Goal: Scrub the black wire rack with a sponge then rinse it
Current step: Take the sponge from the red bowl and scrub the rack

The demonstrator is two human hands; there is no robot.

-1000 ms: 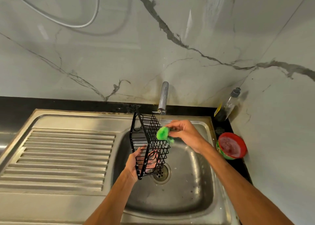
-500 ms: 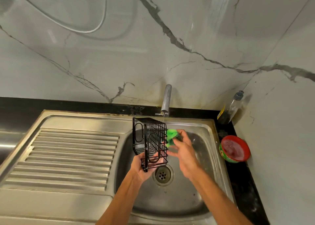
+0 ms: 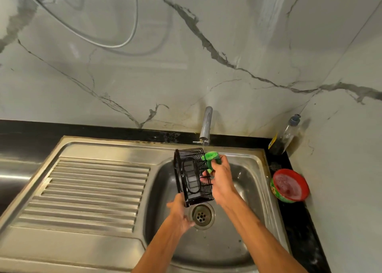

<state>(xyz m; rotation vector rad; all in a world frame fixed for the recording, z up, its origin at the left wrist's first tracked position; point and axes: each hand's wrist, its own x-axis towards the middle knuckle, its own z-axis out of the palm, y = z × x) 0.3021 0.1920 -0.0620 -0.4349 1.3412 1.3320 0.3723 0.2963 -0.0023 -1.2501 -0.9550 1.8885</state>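
black wire rack point(image 3: 193, 177) upright over sink point(image 3: 246, 194), frame centre, below tap point(image 3: 206, 124). left hand point(image 3: 179, 212) grips its lower end; right hand point(image 3: 220, 181) clasps green sponge point(image 3: 210, 157) against it. red tub point(image 3: 290, 187) at right, possibly sudsy.

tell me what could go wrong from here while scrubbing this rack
The left hand holds the black wire rack only by its lower end, so pressure from the sponge could twist it loose into the sink. The right hand has fingers against the wires, which might catch them.
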